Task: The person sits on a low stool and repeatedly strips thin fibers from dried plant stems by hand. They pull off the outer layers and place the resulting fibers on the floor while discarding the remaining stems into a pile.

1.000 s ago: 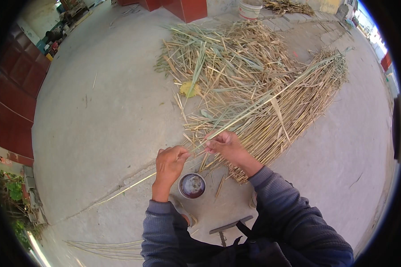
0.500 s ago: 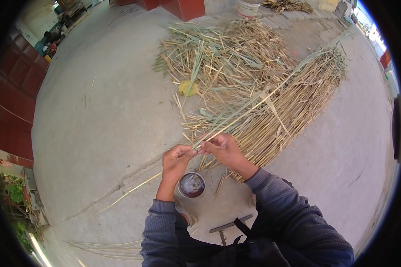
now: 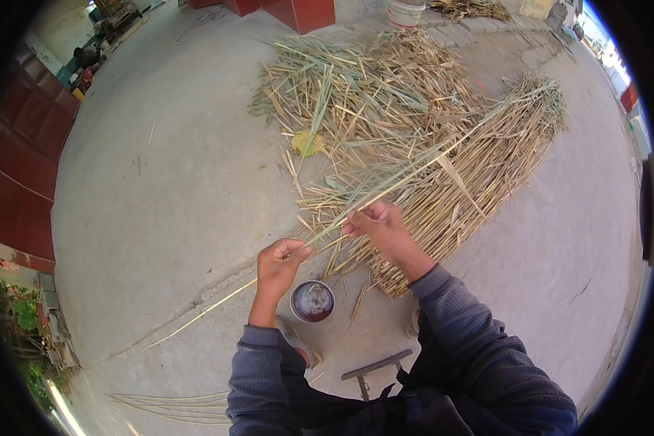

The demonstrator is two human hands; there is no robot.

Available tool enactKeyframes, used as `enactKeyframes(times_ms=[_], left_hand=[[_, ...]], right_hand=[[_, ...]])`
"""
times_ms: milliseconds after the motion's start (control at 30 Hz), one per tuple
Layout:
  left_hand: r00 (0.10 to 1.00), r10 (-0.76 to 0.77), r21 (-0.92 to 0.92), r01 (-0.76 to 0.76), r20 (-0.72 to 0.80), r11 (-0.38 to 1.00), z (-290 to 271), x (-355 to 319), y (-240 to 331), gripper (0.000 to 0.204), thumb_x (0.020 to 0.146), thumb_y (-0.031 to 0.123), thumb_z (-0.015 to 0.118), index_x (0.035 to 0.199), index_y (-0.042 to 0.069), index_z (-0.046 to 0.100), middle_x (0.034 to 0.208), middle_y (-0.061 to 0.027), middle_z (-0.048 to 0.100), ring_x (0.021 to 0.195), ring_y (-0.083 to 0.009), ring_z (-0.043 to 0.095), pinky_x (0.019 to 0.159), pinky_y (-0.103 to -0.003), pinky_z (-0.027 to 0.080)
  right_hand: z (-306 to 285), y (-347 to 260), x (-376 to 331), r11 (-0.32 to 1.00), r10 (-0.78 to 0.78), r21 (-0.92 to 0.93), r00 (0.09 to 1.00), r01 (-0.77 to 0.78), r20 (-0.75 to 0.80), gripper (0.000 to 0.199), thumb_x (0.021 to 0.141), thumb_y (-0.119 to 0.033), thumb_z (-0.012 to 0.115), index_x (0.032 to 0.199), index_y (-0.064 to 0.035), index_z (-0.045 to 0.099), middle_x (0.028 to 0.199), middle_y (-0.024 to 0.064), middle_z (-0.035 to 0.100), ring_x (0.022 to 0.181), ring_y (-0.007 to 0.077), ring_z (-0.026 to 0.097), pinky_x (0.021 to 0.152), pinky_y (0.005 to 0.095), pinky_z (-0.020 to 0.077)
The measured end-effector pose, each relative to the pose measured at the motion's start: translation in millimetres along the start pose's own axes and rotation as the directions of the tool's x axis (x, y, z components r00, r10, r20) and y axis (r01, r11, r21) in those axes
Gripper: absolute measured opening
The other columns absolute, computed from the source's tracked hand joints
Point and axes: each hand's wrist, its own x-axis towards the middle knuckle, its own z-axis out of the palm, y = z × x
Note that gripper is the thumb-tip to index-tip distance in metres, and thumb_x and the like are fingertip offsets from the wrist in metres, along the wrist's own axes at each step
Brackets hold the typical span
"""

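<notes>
Both forearms reach forward over the concrete floor (image 3: pixel 160 189); left hand (image 3: pixel 280 261) and right hand (image 3: pixel 381 229) each pinch one long pale reed stalk (image 3: pixel 407 178), held slanting above the straw pile (image 3: pixel 414 145); a small cup (image 3: pixel 312 301) sits just below.

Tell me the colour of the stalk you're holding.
Pale straw-yellow stalk, greenish toward its far end; head view.

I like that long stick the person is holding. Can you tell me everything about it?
The long reed stalk is thin, pale yellow-green and dry-looking. It slants from low on the left, across the concrete floor, up to the right over the bundle of stalks. The left hand pinches it and the right hand grips it farther up.
</notes>
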Motion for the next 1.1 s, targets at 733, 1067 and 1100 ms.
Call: enactKeyframes(times_ms=[733,1067,1100], left_hand=[[0.876,0.472,0.708,-0.398,0.102,0.584,7.1,7.7,16.4,0.013,0.083,0.022,0.076,0.088,0.011,0.071,0.074,-0.0046,0.069,0.071,-0.0228,0.064,0.078,-0.038,0.041],[0.873,0.487,0.541,-0.409,-0.002,0.735,11.7,8.6,16.5,0.019,0.082,0.017,0.078,0.096,0.008,0.071,0.082,-0.0076,0.072,0.078,-0.0251,0.065,0.083,-0.036,0.043],[0.883,0.47,0.541,-0.39,-0.012,0.745,16.7,10.5,18.7,0.017,0.082,0.019,0.078,0.093,0.008,0.07,0.081,-0.0072,0.072,0.077,-0.0251,0.066,0.082,-0.036,0.043]], right_hand=[[17.2,30.8,11.8,0.995,0.067,-0.068,0.998,-0.067,-0.008,0.018,0.099,-0.017,0.068,0.108,-0.0011,0.066,0.09,0.0077,0.073,0.078,0.0139,0.071,0.068,0.0258,0.0572],[22.2,26.4,8.8,0.996,-0.029,-0.09,0.999,0.027,-0.025,0.025,0.094,-0.024,0.075,0.096,-0.0006,0.068,0.083,0.007,0.072,0.07,0.0126,0.068,0.066,0.0257,0.0555],[25.1,27.9,7.8,0.991,-0.028,-0.132,0.999,0.023,-0.036,0.026,0.094,-0.025,0.075,0.096,-0.0004,0.068,0.083,0.0068,0.072,0.071,0.0126,0.068,0.067,0.0261,0.0558]])
